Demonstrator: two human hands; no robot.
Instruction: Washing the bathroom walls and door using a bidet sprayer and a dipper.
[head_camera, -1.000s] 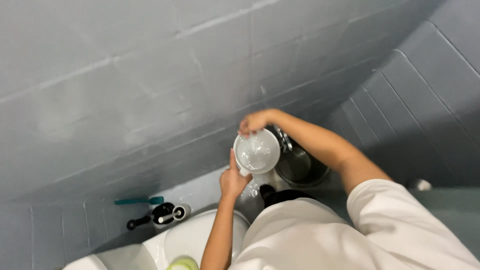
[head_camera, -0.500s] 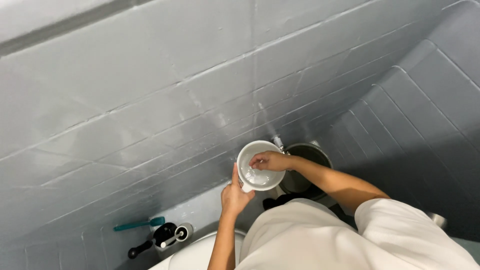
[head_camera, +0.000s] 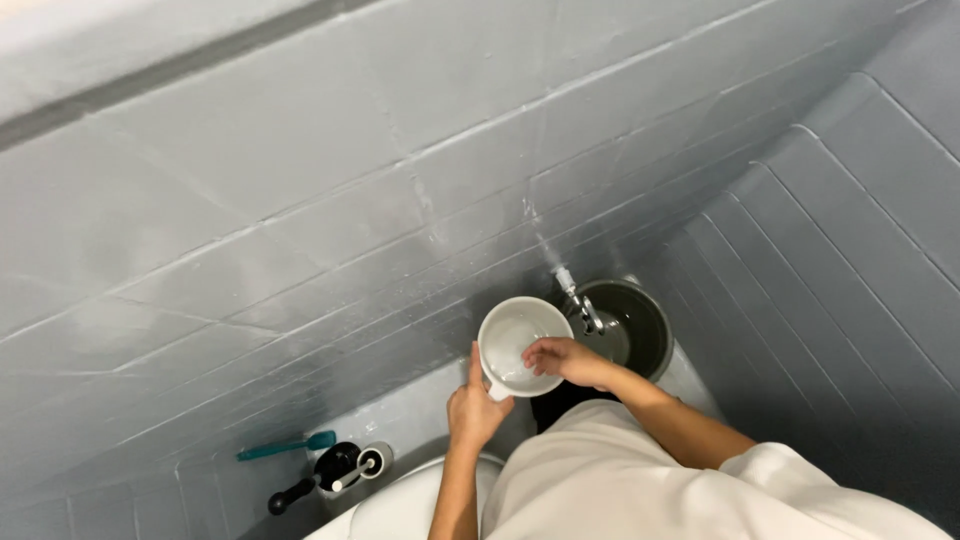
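I am holding the white scoop (head_camera: 522, 345) by its handle in my closed left hand (head_camera: 476, 408), beside the tap (head_camera: 578, 300) over the bucket (head_camera: 625, 322). My right hand (head_camera: 560, 360) is rubbing inside with bent fingers, washing; rinsing looks next

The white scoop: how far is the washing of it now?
Done: nothing is clearly finished. In hand: the left hand holds the white scoop by its handle, while the right hand reaches into it, seemingly rubbing the inside. Left: the tap over the dark bucket shows no visible stream, so rinsing probably remains.
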